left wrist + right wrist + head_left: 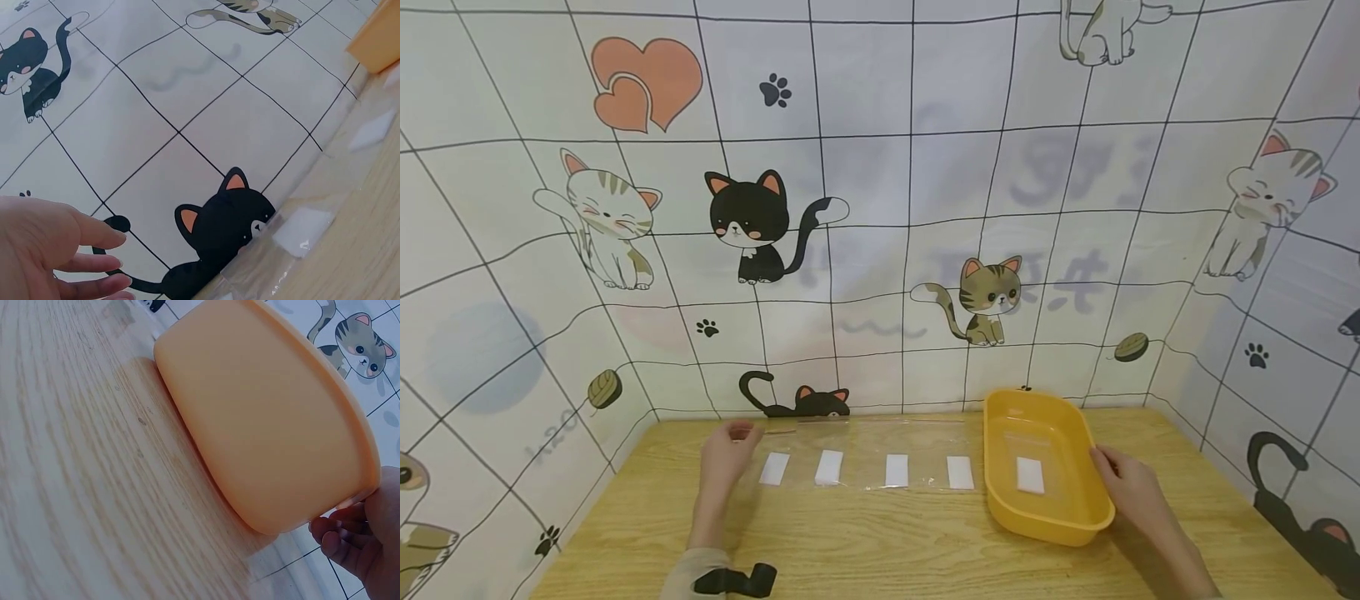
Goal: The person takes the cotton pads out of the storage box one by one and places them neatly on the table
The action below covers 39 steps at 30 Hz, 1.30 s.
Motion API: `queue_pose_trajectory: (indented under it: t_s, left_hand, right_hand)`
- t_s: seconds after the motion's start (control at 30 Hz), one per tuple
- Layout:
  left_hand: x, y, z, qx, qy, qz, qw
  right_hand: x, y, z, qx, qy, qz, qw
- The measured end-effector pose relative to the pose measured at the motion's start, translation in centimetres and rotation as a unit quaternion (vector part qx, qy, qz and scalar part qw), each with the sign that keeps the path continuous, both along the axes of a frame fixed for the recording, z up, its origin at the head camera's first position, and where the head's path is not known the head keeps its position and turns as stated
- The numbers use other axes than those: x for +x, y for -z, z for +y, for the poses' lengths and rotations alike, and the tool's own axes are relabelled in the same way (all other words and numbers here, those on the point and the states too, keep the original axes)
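A yellow plastic tray is at the right of the wooden table, and my right hand grips its right rim. In the right wrist view, that hand's fingers curl at the rim of the tray. Inside the tray lies a clear bag with a white rectangular piece. Left of the tray, several clear bags form a row, each with a white piece. My left hand is beside the leftmost bag. Its fingers look loosely bent and apart in the left wrist view, holding nothing visible.
A white cloth printed with cats and grid lines stands behind the table and along both sides. The bag row lies along the back edge of the table. A black strap is around my left wrist.
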<state>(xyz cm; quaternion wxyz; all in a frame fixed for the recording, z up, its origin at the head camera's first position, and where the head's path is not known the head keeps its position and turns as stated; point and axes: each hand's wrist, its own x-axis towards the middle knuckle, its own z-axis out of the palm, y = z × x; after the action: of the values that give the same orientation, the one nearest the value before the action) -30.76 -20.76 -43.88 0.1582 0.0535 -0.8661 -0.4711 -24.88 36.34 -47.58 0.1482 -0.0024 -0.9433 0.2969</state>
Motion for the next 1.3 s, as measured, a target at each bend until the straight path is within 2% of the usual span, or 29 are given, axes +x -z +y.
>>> queue_pose_trajectory:
  t_s: [0.13,0.3,0.43,0.77,1.3]
  left_hand:
    - [0.2,-0.6,0.2,0.008,0.001,-0.002,1.0]
    - [0.3,-1.3,0.9,0.005,0.006,0.011,0.9999]
    - [0.4,-1.7,1.9,0.008,0.022,0.024,0.9994]
    - [0.9,-2.5,4.6,0.026,0.059,0.029,0.9975]
    - [0.9,-2.5,7.4,0.03,0.088,0.026,0.9953]
  right_hand:
    - [-0.1,0.0,0.0,-0.001,-0.002,0.0,1.0]
    - [-0.1,0.1,0.0,0.0,-0.003,0.008,1.0]
    - [0.0,0.0,0.0,-0.003,-0.005,0.016,1.0]
    - [0.2,0.0,-0.2,-0.005,0.002,0.018,1.0]
    - [0.1,-0.1,-0.3,-0.004,0.007,0.011,1.0]
